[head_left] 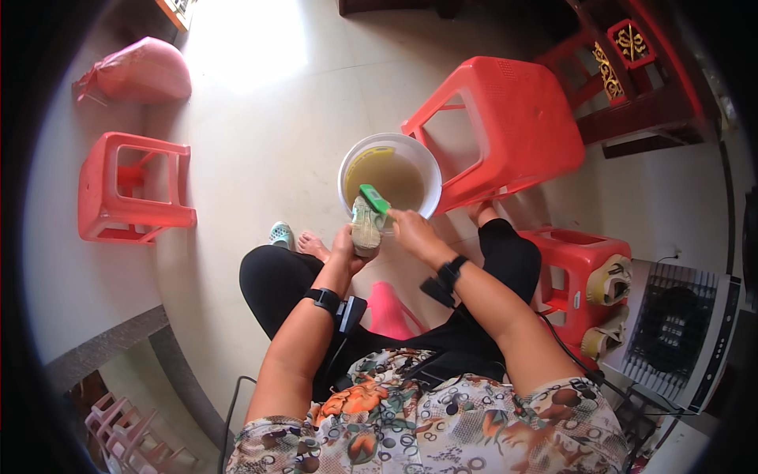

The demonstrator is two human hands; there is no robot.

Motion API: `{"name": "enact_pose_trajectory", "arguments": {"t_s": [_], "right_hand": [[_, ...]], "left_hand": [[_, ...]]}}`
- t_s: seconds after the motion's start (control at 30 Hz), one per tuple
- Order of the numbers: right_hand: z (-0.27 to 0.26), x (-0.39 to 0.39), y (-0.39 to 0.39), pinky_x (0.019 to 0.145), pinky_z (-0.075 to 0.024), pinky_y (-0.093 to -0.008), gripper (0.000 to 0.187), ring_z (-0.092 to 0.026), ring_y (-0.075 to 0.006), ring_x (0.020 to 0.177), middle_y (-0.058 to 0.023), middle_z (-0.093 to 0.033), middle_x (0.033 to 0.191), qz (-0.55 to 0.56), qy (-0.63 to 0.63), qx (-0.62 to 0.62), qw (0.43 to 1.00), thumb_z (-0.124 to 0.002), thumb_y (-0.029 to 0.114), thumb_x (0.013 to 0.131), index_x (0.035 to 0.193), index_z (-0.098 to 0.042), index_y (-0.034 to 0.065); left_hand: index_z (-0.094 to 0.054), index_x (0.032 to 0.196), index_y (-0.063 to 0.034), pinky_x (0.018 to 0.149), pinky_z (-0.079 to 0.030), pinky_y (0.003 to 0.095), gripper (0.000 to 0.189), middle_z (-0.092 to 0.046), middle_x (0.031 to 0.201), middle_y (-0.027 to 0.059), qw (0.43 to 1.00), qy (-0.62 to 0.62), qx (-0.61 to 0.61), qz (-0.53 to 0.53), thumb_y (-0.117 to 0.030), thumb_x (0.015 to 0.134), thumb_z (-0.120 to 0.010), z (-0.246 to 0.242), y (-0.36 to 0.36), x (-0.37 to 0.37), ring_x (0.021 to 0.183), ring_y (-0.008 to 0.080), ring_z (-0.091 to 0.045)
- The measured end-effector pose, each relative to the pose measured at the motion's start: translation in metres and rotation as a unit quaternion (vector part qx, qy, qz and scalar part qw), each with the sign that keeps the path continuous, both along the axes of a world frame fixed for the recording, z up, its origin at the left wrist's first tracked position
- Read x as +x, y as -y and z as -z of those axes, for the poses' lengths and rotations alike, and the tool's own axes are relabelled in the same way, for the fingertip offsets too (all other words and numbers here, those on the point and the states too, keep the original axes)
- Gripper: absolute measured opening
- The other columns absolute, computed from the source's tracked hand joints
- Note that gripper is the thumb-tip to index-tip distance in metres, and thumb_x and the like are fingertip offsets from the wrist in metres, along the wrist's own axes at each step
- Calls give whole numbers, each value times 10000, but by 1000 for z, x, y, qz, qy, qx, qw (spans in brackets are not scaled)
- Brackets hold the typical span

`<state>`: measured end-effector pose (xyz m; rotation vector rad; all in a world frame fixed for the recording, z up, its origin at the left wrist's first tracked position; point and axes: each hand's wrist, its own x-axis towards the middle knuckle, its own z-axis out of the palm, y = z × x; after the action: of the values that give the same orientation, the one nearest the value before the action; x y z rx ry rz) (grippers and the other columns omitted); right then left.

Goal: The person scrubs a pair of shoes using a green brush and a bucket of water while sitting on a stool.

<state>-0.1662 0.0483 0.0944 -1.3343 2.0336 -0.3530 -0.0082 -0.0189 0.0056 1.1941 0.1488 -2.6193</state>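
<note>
My left hand (349, 249) grips a light shoe (366, 228) by its lower end, with the sole facing up. In my right hand (414, 234) is the handle of a green brush (373, 198), whose head lies against the far end of the shoe. Both are over the near rim of a white plastic bucket (440, 178) with murky brownish water (402, 178) in it. The brush's bristles are hidden under its head.
A large red plastic stool (527, 118) stands beside the bucket. Another red stool (571, 246) at right has a pair of shoes (609, 279) at its side, near a heater-like appliance (672, 332). At left are a red stool (127, 189) and a pink covered object (142, 71).
</note>
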Motion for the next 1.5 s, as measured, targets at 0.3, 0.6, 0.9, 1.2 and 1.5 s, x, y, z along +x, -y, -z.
{"name": "enact_pose_trajectory", "arguments": {"t_s": [0.3,0.6,0.9,1.2,1.5], "right_hand": [[87,-55,62,808,-487,-436,221,-610,-382,936,-249,-627,950,110,-47,81,990,-493,62,793,915,-652,-32],[113,-66,34,825,-472,-386,272,-609,-338,943,-235,-622,963,143,16,35,989,-510,124,812,1033,-634,27],[-21,-15,-42,887,-444,-394,373,-560,-364,1026,-243,-579,1084,-76,145,-111,980,-513,119,808,1163,-555,10],[44,-26,26,788,-467,-466,283,-589,-394,905,-242,-616,942,34,-18,74,996,-486,104,807,1046,-612,20],[-29,1,-32,766,-463,-469,277,-596,-390,865,-242,-614,887,-63,81,-52,993,-468,84,784,1028,-583,22]], "left_hand": [[-455,1226,2,629,-506,355,504,-606,1004,207,998,49,-28,4,-316,903,-233,-15,-4,9,810,277,-599],[-476,1186,10,598,-487,323,486,-615,951,188,996,48,-71,31,-301,893,-245,-16,-4,-3,761,252,-593],[-559,1038,-30,694,-511,386,363,-623,925,120,998,12,-56,12,-270,868,-346,12,0,-4,788,261,-609],[-558,1074,-32,731,-497,403,406,-620,945,126,998,19,-47,22,-301,872,-330,22,-2,-5,833,279,-605],[-568,1053,-25,730,-489,395,398,-621,924,131,999,9,-49,19,-280,856,-335,14,0,8,822,289,-598]]}}
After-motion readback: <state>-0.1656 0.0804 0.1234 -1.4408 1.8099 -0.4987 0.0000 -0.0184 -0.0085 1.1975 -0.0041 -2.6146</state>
